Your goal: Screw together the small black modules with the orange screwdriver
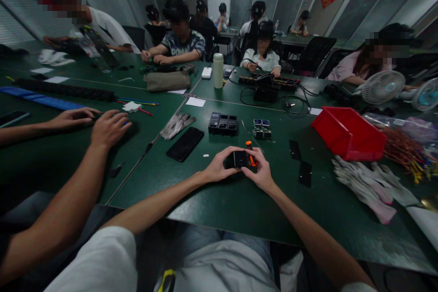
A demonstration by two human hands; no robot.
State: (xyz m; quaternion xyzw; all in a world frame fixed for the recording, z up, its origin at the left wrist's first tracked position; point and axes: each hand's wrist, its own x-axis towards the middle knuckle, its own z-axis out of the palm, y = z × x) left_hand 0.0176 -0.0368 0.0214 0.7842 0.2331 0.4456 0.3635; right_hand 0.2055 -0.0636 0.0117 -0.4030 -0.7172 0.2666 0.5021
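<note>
Between my two hands is a small black square module [240,159] with a pale edge on its left side. The fingers and thumb of my left hand [221,164] grip it from the left. My right hand [262,171] pinches it from the right. Just behind the right fingers lies an orange-and-black screwdriver or cutter handle [252,157], partly hidden. Farther back stand a black multi-slot case [223,124] and a small stack of green circuit boards [262,128]. A black smartphone [185,144] lies left of my left hand.
Grey work gloves [178,125] lie beyond the phone, with more gloves [364,187] at right. A red bin [349,134] stands near copper wires [407,150]. Two black plates [305,173] lie right of my hands. A co-worker's hands [111,125] work at left. A green bottle [218,70] stands behind.
</note>
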